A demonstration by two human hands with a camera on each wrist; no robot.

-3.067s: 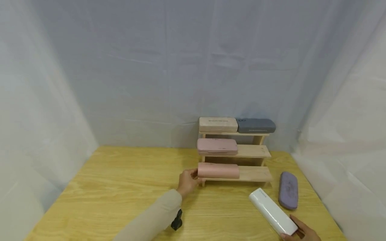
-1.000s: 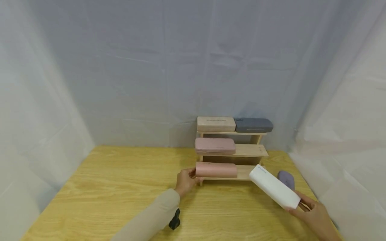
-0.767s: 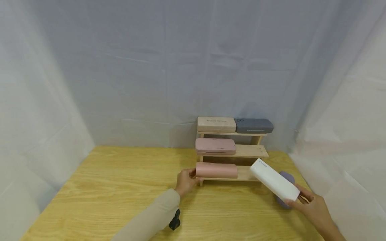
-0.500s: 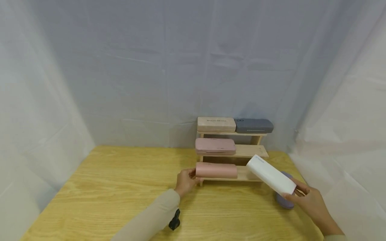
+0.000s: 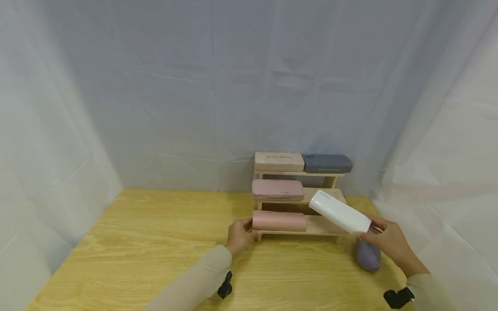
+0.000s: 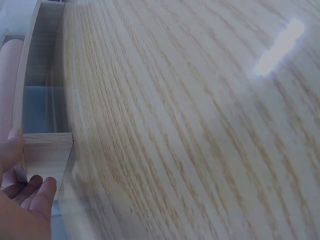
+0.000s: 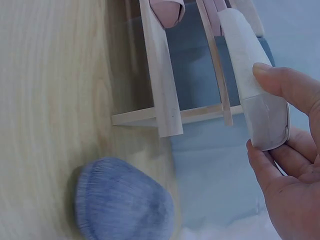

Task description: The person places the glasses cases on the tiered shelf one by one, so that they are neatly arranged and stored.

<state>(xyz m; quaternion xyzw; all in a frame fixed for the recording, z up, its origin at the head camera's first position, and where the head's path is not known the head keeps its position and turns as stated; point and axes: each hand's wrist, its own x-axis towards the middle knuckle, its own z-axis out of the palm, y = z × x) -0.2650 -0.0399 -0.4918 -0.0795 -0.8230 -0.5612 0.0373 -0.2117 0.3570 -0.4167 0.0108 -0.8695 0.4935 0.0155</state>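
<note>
My right hand (image 5: 389, 242) holds a white glasses case (image 5: 340, 212) by its right end, tilted with the far end higher. In the head view it overlaps the bottom and middle tiers of a stepped wooden rack (image 5: 320, 225); the right wrist view shows my thumb on top of the case (image 7: 250, 75) and fingers beneath. My left hand (image 5: 238, 235) stays at the rack's left, pinching the end of a salmon-pink glasses case (image 5: 279, 221) that lies on the bottom tier. In the left wrist view my thumb lies along this pink case (image 6: 9, 80).
A dusty-pink case (image 5: 278, 190) sits on the middle tier's left half. The top tier carries a beige case (image 5: 279, 163) and a grey-blue case (image 5: 328, 164). On the wooden table (image 5: 155, 242), a purple case (image 5: 368, 257) lies right of the rack, partly hidden by my right hand.
My right hand has lifted the white case off the table and brought it up and leftward, now in front of the rack's right half. My left hand keeps its place at the pink case.
</note>
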